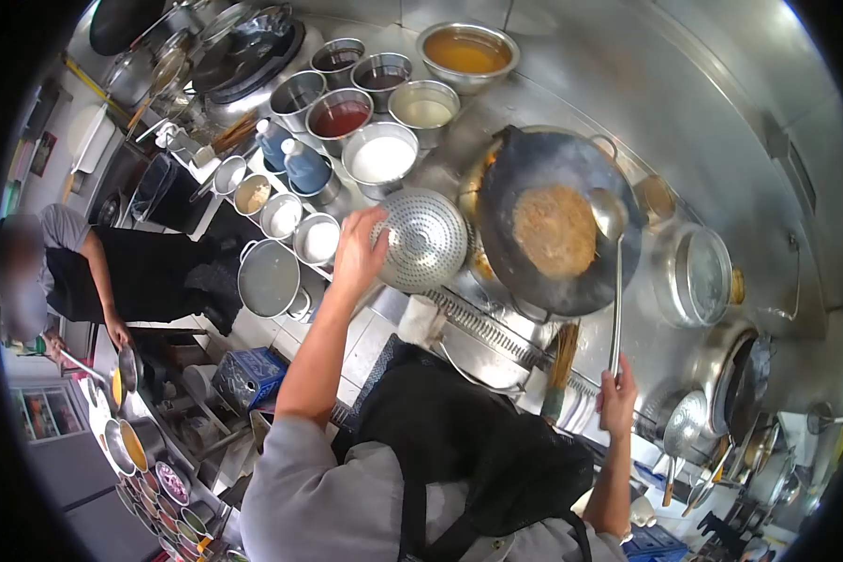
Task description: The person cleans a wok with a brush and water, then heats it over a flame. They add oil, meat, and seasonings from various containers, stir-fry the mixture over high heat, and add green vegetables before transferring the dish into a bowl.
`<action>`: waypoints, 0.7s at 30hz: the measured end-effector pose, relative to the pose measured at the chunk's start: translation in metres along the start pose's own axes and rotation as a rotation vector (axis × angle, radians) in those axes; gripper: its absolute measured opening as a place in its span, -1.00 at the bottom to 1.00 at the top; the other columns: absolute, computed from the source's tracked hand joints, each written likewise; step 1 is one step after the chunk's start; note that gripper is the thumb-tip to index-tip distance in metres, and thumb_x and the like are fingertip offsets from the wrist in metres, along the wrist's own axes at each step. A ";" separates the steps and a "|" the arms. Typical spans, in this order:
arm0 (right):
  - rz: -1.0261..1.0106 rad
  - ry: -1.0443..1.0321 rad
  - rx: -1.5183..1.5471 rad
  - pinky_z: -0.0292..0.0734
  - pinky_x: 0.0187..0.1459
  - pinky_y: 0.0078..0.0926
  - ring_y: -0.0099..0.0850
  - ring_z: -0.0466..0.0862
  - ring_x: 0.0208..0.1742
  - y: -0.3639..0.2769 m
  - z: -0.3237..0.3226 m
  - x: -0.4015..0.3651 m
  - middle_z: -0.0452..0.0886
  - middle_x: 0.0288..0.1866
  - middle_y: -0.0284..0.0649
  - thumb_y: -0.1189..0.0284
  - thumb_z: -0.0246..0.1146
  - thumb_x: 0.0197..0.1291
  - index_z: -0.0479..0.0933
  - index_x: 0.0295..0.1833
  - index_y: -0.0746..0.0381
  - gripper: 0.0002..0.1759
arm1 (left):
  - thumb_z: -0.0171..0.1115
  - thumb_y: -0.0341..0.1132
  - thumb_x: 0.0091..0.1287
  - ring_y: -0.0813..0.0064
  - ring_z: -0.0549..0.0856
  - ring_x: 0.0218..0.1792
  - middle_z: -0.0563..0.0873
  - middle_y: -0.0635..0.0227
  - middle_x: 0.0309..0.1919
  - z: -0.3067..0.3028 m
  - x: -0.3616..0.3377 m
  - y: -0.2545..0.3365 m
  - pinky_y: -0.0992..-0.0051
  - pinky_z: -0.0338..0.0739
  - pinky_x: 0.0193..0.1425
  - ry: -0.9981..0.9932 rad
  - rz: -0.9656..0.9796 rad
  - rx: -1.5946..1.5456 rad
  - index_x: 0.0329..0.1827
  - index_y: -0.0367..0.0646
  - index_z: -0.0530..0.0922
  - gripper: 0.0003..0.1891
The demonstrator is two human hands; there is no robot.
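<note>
My right hand [616, 398] is closed round the handle of a long steel ladle [610, 217]. The ladle's bowl rests over the right side of a dark wok [557, 290], at the edge of steaming, bubbling brown food [554, 229]. Out to the left, my left hand [356, 251] has its thumb and fingers apart, fingertips right at the rim of a round perforated strainer [424, 241]. That strainer lies beside the wok, just below a steel bowl of white contents [380, 156].
Steel containers of sauces, including a red one [339, 118], and a bowl of amber liquid [468, 54] line the back. Blue bottles [304, 167] stand left. A bamboo brush [560, 370] lies before the wok. At far left, another person [112, 262] holds a ladle and a pan.
</note>
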State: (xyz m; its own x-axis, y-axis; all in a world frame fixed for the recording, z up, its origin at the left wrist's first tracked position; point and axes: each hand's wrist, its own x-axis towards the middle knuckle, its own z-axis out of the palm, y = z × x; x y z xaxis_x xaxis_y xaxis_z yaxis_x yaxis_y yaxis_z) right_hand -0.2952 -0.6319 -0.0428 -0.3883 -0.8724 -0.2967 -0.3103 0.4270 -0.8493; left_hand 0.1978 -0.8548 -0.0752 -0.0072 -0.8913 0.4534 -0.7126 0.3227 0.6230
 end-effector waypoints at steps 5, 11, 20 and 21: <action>0.048 -0.006 0.487 0.40 -0.64 -0.61 -0.55 0.48 -0.66 -0.062 0.082 -0.012 0.51 -0.46 -0.29 0.46 0.17 0.47 0.23 0.53 0.30 -0.42 | 0.36 -0.42 0.24 -0.02 0.69 0.08 0.73 0.03 0.01 0.046 0.103 -0.114 0.13 0.55 0.25 -0.079 0.000 0.124 0.11 -0.18 0.65 -0.66; 0.200 -0.314 0.759 0.26 -0.76 -0.61 -0.58 0.34 -0.78 -0.168 0.119 0.013 0.39 -0.50 -0.28 0.46 0.10 0.47 0.29 0.49 0.32 -0.47 | 0.42 -0.24 0.23 -0.04 0.69 0.13 0.68 -0.03 0.11 0.108 0.168 -0.171 0.16 0.63 0.27 -0.630 -0.147 0.497 0.20 -0.19 0.61 -0.52; 0.423 -0.481 0.707 0.25 -0.75 -0.66 -0.58 0.35 -0.76 -0.231 0.160 0.022 0.40 -0.48 -0.26 0.47 0.15 0.44 0.33 0.44 0.30 -0.50 | 0.47 -0.20 0.17 0.05 0.63 0.26 0.64 0.03 0.18 0.118 0.182 -0.160 0.23 0.64 0.27 -0.731 -0.255 0.602 0.20 -0.21 0.57 -0.46; 0.425 -0.479 0.712 0.25 -0.75 -0.66 -0.58 0.35 -0.76 -0.235 0.163 0.024 0.40 -0.48 -0.26 0.47 0.15 0.44 0.33 0.44 0.30 -0.50 | 0.47 -0.20 0.16 0.07 0.64 0.25 0.67 0.04 0.15 0.122 0.182 -0.164 0.23 0.64 0.27 -0.739 -0.208 0.622 0.19 -0.21 0.57 -0.46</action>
State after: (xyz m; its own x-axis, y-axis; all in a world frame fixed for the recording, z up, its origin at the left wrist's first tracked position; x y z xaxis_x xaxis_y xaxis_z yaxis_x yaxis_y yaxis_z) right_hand -0.0901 -0.7917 0.0781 0.0984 -0.7497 -0.6544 0.4362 0.6235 -0.6488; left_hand 0.2278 -1.1083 -0.1724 -0.1255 -0.9543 -0.2713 -0.9895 0.1008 0.1035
